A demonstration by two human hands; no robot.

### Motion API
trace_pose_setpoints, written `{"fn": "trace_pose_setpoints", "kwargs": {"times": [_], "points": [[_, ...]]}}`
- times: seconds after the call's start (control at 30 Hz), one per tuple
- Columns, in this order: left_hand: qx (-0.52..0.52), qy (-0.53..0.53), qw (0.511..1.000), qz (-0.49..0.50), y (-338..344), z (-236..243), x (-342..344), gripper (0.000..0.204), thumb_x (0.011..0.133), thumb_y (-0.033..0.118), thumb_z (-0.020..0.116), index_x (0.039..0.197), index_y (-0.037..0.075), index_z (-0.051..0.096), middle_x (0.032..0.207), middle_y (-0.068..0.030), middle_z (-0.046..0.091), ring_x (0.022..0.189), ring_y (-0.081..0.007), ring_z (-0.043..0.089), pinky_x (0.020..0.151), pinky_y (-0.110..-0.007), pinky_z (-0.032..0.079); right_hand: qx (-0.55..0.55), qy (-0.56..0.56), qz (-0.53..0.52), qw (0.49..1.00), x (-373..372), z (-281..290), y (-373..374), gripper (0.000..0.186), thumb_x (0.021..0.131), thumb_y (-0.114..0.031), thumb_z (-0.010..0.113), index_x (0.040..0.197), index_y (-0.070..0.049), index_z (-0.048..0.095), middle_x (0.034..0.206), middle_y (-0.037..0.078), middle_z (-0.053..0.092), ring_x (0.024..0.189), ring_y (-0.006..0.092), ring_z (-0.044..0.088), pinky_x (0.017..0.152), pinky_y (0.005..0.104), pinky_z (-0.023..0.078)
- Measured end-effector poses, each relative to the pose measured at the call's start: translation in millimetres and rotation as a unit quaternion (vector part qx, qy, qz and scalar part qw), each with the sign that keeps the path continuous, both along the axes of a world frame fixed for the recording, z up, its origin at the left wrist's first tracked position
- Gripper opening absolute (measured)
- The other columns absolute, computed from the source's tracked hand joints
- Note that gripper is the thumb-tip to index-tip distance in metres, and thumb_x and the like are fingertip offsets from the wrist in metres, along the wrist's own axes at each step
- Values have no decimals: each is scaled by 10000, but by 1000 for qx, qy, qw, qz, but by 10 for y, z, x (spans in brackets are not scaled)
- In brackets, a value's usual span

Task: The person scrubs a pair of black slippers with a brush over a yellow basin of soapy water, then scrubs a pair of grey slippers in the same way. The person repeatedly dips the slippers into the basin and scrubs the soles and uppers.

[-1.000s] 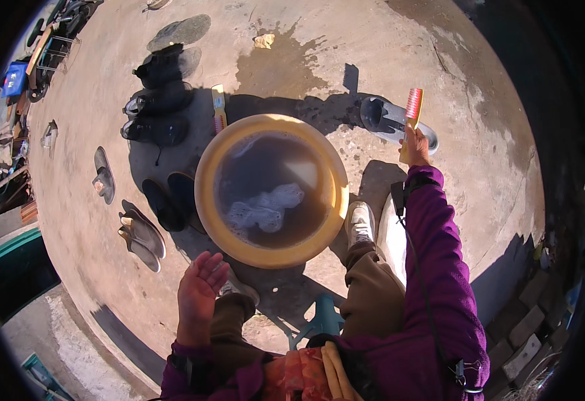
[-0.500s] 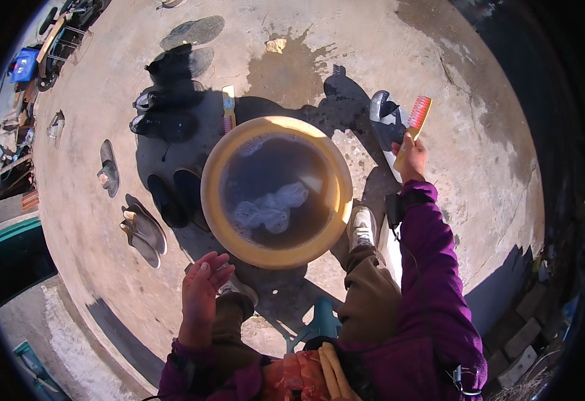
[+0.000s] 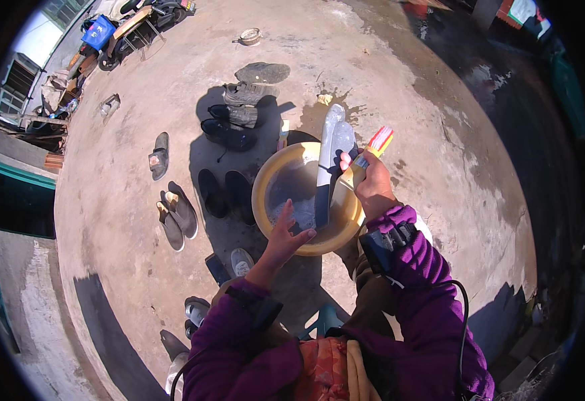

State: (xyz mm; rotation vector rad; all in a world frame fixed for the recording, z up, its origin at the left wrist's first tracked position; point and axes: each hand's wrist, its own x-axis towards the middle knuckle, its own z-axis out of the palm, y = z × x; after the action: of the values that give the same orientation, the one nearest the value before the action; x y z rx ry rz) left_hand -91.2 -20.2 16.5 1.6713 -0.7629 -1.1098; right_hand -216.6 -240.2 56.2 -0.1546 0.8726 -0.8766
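Observation:
A yellow scrub brush with red and white bristles is in my right hand, bristle end pointing up and away. The same hand grips a grey slipper with a pale sole edge, stood on its side over the yellow basin. Below the slipper, murky water with white suds fills the basin. My left hand reaches over the basin's near left rim, fingers spread, close to the slipper's lower end but holding nothing.
Left of the basin lie dark shoes, brown slip-ons and a lone sandal. A second brush rests behind the basin's rim. A dark flat object lies by my left shoe. A blue box stands far left.
My right hand has brought the brush and slipper from the ground on the right to above the basin. My left hand has moved forward and right toward the slipper. The view has shifted.

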Motion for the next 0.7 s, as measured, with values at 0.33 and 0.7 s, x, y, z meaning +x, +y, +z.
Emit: {"fn": "trace_pose_setpoints", "kwargs": {"times": [0.33, 0.7], "points": [[205, -262, 943, 29, 382, -329, 204, 619, 729, 278, 611, 1298, 56, 507, 1030, -225, 665, 1005, -378, 629, 881, -431, 485, 34, 202, 290, 935, -68, -861, 712, 337, 947, -171, 501, 1251, -46, 425, 884, 146, 602, 637, 286, 643, 541, 407, 545], [309, -335, 890, -2, 395, -890, 646, 520, 721, 299, 624, 1196, 100, 550, 982, -210, 671, 953, -405, 627, 827, -479, 487, -352, 600, 405, 594, -6, -2228, 324, 668, 752, -61, 625, 1400, -100, 465, 890, 125, 668, 668, 203, 628, 593, 318, 494]]}}
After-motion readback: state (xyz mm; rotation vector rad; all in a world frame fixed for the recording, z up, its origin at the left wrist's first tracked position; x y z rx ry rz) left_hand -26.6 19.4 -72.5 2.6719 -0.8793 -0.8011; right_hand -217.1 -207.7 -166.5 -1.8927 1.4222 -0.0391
